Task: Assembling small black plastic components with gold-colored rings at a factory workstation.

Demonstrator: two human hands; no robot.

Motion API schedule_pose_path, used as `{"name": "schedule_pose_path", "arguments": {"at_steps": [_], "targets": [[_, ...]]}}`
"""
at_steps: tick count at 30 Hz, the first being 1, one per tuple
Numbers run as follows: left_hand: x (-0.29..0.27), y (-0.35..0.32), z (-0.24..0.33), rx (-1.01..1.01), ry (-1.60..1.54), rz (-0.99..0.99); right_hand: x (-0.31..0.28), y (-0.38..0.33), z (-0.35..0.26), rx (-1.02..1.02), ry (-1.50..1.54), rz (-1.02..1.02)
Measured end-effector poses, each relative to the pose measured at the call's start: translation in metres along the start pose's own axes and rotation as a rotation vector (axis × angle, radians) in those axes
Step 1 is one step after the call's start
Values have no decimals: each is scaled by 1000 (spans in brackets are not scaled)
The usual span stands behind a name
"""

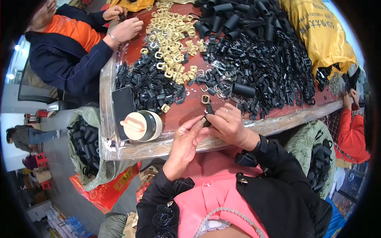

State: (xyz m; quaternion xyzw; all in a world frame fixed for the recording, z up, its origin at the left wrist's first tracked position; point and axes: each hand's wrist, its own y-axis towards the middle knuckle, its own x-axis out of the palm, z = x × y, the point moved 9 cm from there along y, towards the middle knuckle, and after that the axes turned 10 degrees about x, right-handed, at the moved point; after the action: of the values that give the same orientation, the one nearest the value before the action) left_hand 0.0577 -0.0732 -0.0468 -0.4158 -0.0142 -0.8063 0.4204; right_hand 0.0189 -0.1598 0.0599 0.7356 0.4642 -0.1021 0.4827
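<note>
We see both hands meeting at the near edge of the red table (186, 111): the left hand (186, 144) and the right hand (228, 125) pinch a small black strap piece (208, 113) with a brass buckle (205, 99) just above it. Heaps of black parts (258, 59) and brass buckles (172, 35) cover the table. A capped jar (143, 126) stands beside a dark phone (123, 107).

Both hands (208, 129) together, fingertips pinched.

Head-worn fisheye, looking down, close above table (278, 119)
</note>
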Motion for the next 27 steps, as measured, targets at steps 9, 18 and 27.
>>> {"name": "schedule_pose_path", "arguments": {"at_steps": [9,18,27], "targets": [[-1,-3,-6,-41,81,-12,5,6,-15,-62,-175,-11],[0,6,-18,-2,16,-152,2,9,-30,-29,-307,-20],[5,4,-18,-13,-1,-221,11,8,-31,-5,-257,-120]]}}
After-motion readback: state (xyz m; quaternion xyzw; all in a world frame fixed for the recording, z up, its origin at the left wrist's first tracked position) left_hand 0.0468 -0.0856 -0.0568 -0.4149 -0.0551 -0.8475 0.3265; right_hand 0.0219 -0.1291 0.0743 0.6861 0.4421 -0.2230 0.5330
